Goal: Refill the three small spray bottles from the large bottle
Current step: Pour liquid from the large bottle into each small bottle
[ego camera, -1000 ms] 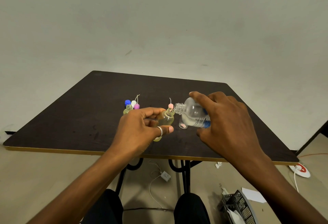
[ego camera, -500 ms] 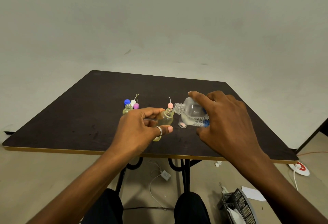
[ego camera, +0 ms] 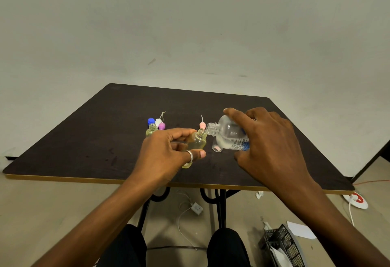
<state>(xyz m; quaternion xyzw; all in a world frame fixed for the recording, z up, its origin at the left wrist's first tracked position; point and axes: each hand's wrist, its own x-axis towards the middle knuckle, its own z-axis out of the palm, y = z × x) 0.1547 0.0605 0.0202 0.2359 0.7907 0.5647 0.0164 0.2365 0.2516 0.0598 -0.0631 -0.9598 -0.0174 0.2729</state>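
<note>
Left hand [ego camera: 166, 152]: thumb and fingers curled round an uncapped small spray bottle [ego camera: 197, 142] of yellowish liquid, held tilted over the middle of the dark table [ego camera: 84, 140]
Right hand [ego camera: 272, 146]: grips the large bottle [ego camera: 228, 134], tipped sideways, its open mouth touching the small bottle's neck
Second small bottle [ego camera: 152, 130]: open, upright, far left of the left hand, beside the blue cap [ego camera: 150, 121]
Pink cap [ego camera: 202, 125]: just beyond the two mouths

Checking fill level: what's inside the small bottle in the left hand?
Yellowish liquid shows through the small bottle; the left hand covers much of its body, so the level is hidden.
</note>
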